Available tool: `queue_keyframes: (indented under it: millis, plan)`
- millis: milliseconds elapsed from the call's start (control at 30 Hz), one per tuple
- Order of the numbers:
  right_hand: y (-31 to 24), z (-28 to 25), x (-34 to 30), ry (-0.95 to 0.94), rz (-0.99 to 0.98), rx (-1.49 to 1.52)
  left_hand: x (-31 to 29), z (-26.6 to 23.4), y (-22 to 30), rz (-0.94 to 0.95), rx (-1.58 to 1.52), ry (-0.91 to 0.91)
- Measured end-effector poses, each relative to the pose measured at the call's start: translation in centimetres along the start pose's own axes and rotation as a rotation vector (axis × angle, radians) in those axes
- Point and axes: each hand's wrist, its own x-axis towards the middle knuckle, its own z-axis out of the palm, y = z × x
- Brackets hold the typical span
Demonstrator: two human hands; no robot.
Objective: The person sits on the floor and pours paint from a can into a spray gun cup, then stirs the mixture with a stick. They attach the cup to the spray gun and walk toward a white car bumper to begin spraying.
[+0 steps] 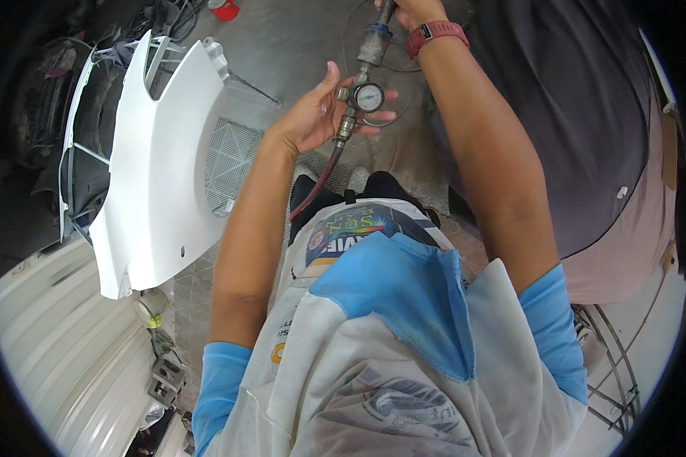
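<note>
The left hand [316, 114] is spread open, palm up, fingers loose, cupping beneath a small round pressure gauge with a white dial and metal rim [369, 97]; its fingertips lie just behind and beside the gauge without closing on it. The gauge sits on a brass-coloured fitting from which a dark red rubber hose [318, 185] drops down toward the person's body. Above the gauge rises a grimy grey and blue cylindrical tool body [375, 42], and the right hand [413, 11], with a red wristwatch [435, 33] on its wrist, is clenched round the upper end of that tool at the top edge of the view, partly cut off. To the left, well apart from both hands, a large white painted car fender panel [156, 164] stands on a metal frame. Below it lies a perforated grey floor grating [232, 156] on the concrete floor.
</note>
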Motion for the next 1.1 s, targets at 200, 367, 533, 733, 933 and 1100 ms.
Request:
queue_keyframes:
  millis: [200,367,533,733,933,1100]
  plan:
    - [-0.9,-2.2,-1.1,-0.009,-0.049,-0.013,1.4,1.8,-2.2,-0.002,-0.110,-0.042]
    - [-1.5,-2.2,-1.7,-0.040,0.027,-0.070,1.0,1.5,-2.6,-0.034,-0.081,-0.048]
    - [-1.3,-2.0,-2.6,-0.035,-0.059,-0.026,0.2,1.1,-3.7,-0.032,-0.067,0.002]
    - [-0.1,-1.3,-2.5,-0.066,-0.087,0.045,-1.9,-1.4,-5.6,-0.037,-0.231,-0.042]
    - [1.4,-1.8,-0.6,-0.039,0.037,0.169,-1.9,-1.2,-7.2,-0.037,-0.280,-0.035]
    - [2.6,-1.8,0.0,0.067,0.040,0.164,-0.8,1.2,-8.3,-0.002,-0.168,0.184]
